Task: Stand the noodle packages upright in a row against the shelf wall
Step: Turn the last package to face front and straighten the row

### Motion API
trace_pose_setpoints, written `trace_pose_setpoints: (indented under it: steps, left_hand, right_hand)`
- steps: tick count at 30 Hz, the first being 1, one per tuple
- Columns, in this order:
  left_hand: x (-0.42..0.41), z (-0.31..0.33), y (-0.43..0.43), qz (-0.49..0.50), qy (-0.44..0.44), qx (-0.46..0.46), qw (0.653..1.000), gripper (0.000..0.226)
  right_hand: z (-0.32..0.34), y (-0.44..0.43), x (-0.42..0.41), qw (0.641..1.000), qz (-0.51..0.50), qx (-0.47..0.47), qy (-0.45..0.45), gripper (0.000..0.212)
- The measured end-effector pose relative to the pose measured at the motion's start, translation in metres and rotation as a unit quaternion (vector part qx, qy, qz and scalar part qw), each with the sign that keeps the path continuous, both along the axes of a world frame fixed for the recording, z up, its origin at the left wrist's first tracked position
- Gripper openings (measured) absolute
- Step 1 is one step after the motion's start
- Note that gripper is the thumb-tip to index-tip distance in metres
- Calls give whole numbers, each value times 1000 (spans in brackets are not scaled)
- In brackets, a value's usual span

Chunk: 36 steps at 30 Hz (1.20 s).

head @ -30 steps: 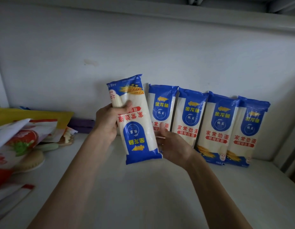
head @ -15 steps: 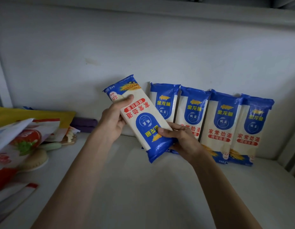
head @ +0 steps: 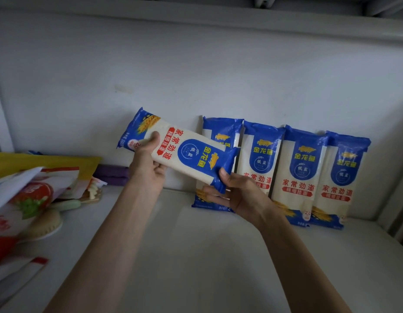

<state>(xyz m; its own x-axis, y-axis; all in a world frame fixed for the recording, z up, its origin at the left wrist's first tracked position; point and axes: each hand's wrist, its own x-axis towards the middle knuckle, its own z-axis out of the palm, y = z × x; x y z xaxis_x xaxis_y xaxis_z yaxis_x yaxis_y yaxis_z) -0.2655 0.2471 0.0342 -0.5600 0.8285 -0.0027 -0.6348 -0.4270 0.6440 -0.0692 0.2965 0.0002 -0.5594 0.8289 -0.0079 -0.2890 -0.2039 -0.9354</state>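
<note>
Against the pale grey shelf wall (head: 196, 64) stand four blue-and-white plastic noodle packages in a row (head: 302, 172), upright and leaning back, their edges touching or overlapping, blue tops up. A fifth package of the same kind, the held noodle package (head: 182, 152), is up in the air just left of the row and partly in front of its leftmost member. That makes five packages in all, and two bare hands.

The left hand (head: 146, 170) is closed round the package's upper-left end, thumb on the front. The right hand (head: 239, 195) pinches the lower-right blue end, fingers curled beneath.

A second ago this package was nearly vertical and upside down; half a second ago it leaned diagonally. Now its long axis lies close to horizontal, sloping down to the right, the wheat-printed end pointing up-left.

On the white shelf floor (head: 196, 256), well to the left, lies a heap of red, white and yellow bags (head: 26, 195); how many there are I cannot tell.
</note>
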Motion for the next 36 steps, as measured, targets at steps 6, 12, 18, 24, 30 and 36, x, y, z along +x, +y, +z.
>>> trace_pose_setpoints:
  steps: [6,12,18,24,30,36]
  left_hand:
    - [14,7,-5,-83,-53,34,995,35]
    - [14,2,-7,-196,3,23,980,43]
    - [-3,-23,-10,-342,-12,82,936,101]
    - [0,-19,2,-210,158,-85,961,35]
    - [0,-25,2,-190,425,-115,878,64]
    - [4,-30,3,-230,496,-86,833,46]
  right_hand:
    - [16,-1,2,981,-121,-42,148,42]
    - [18,-3,10,949,-187,-90,239,28]
    - [26,3,22,936,-239,-92,241,41]
    - [37,3,29,941,-281,-50,183,31]
    - [50,-3,19,944,-304,12,128,23]
    - [64,-14,14,951,-271,140,54,13]
